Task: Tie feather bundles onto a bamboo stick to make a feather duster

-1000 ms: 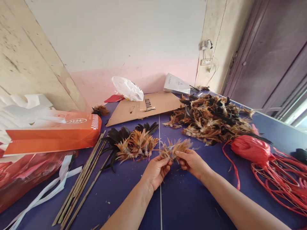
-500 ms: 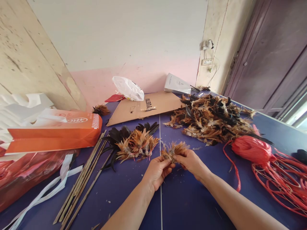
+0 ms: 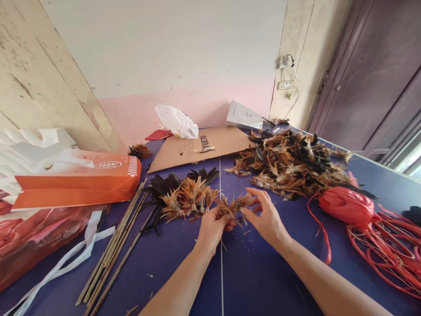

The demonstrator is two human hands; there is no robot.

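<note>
The left hand (image 3: 209, 230) has its grip closed on a tuft of brown feathers (image 3: 234, 204), thumb and fingers pinching it low on its left part. The tuft is above the blue counter (image 3: 259, 272), close to the white centre line. Its long axis runs roughly left to right; the right end points toward the right hand (image 3: 268, 221), and loose tips fan out to the far side. The right hand's grip is open, thumb and forefinger parted around that right end; whether they touch it I cannot tell.

Just beyond the left hand, to the far left, are finished-looking feather bundles (image 3: 190, 197), their black plumes pointing left and far. A large feather pile (image 3: 292, 164) is at the far right. Thin sticks (image 3: 113, 245) lie at left, running from near left to far right.
</note>
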